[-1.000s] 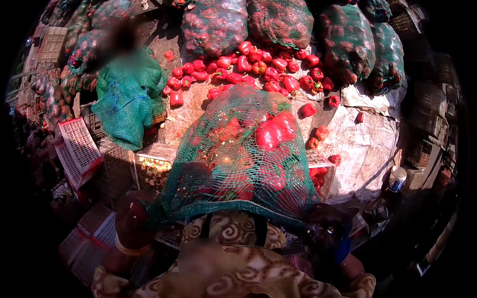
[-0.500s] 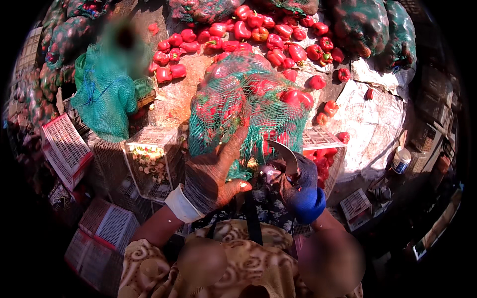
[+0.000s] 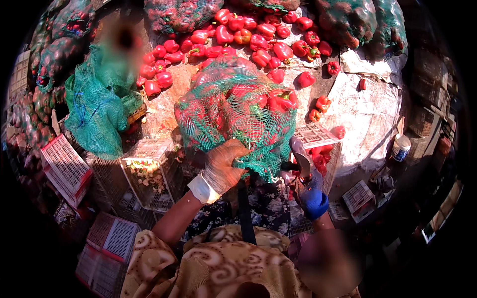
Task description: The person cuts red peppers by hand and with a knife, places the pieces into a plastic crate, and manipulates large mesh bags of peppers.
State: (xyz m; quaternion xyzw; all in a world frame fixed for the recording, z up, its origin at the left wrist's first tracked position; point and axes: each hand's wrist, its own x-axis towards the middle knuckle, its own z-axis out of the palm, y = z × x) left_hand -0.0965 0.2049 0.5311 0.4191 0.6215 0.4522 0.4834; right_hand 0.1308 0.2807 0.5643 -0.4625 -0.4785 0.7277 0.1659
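Observation:
A green mesh sack (image 3: 233, 116) full of red bell peppers stands right in front of me. My left hand (image 3: 223, 166), in a dirty knit glove with a white cuff, has its fingers closed on the gathered netting at the sack's near end. At that end's right side is my right hand (image 3: 309, 192), in a blue-and-dark glove. Its fingers are wrapped round a knife (image 3: 301, 160) with a curved blade, which points up beside the netting. Whether the right hand also touches the netting is hard to make out.
Loose red bell peppers (image 3: 224, 36) lie on the ground beyond the sack. Slatted crates flank me: a left one (image 3: 166, 171) holds pale scraps, a right one (image 3: 318, 135) red peppers. Crumpled green netting (image 3: 102, 107) hangs at left. More filled sacks (image 3: 348, 20) stand at the back.
My left hand has gone from spread over the netting to gripping its gathered end. The knife has moved right, off the netting, with my right hand. The sack's near end now bulges toward me.

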